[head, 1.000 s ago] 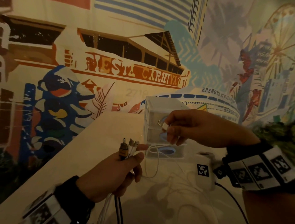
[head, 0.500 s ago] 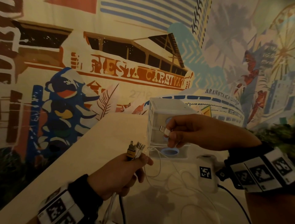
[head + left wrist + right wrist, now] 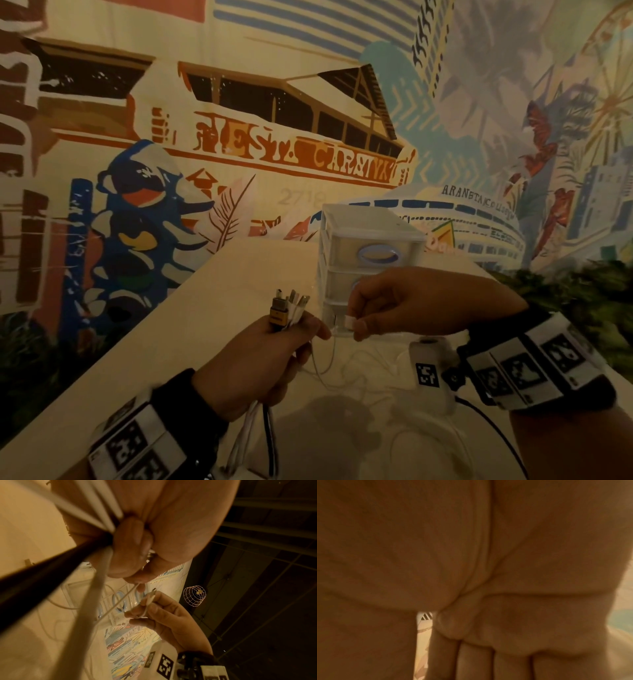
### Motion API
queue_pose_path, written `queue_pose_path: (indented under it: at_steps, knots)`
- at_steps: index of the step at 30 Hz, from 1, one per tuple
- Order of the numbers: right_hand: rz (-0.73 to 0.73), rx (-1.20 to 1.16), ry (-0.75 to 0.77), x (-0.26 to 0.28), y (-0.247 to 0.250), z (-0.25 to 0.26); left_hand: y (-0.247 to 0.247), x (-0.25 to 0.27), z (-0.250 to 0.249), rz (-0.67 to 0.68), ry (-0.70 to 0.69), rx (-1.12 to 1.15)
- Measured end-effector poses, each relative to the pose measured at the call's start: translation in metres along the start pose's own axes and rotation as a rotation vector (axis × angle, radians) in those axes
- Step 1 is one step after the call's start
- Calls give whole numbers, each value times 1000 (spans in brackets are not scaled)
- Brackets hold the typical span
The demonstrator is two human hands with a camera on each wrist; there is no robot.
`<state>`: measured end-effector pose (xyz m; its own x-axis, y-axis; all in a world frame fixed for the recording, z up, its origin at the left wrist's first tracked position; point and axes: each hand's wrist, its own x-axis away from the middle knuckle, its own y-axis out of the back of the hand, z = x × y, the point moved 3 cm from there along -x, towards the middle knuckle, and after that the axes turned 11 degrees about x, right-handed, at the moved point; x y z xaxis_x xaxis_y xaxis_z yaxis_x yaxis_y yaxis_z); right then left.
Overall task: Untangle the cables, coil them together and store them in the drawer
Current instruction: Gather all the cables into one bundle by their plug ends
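Note:
My left hand [image 3: 270, 356] grips a bundle of cables [image 3: 289, 308], its plugs sticking up above the fist; white and black cords [image 3: 72, 563] hang down from it. My right hand [image 3: 390, 308] pinches the white plug [image 3: 348, 322] of a thin white cable [image 3: 322, 363] just right of the bundle; the same plug [image 3: 151, 596] shows in the left wrist view. That cable loops loosely over the table [image 3: 219, 308]. Behind the hands stands a small clear drawer unit [image 3: 363, 240] with blue oval handles, drawers closed. The right wrist view shows only my palm.
A white charger block [image 3: 428, 373] with a square code sticker and a black lead sits on the table under my right wrist. A painted mural wall [image 3: 274, 137] rises behind the table. The table's left edge runs diagonally past my left forearm.
My right hand has come down and leftward with the white plug, from in front of the middle drawer to beside the bundle in my left hand. The left hand stayed put.

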<state>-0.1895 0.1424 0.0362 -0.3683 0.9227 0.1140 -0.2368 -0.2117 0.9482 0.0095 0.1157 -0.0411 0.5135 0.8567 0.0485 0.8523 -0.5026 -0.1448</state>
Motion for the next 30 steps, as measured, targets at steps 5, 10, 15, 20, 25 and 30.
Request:
queue_pose_path:
  at_steps: [5,10,15,20,25,30]
  knots:
    - [-80,161,-26,-16,-10,1,-6,2,-2,42,-53,-34]
    - [-83,109,19,-25,-19,5,-5,0,1,53,-77,-151]
    - [-130,-32,51,-24,-15,6,-5,1,-1,-16,-77,-163]
    - [-119,-104,101,-25,-19,10,-10,6,-6,-18,-93,-92]
    - [-106,-79,132,-25,-19,15,-11,7,-8,-62,-129,-96]
    - [-123,-11,96,-18,-11,11,-10,9,-8,-104,-153,-132]
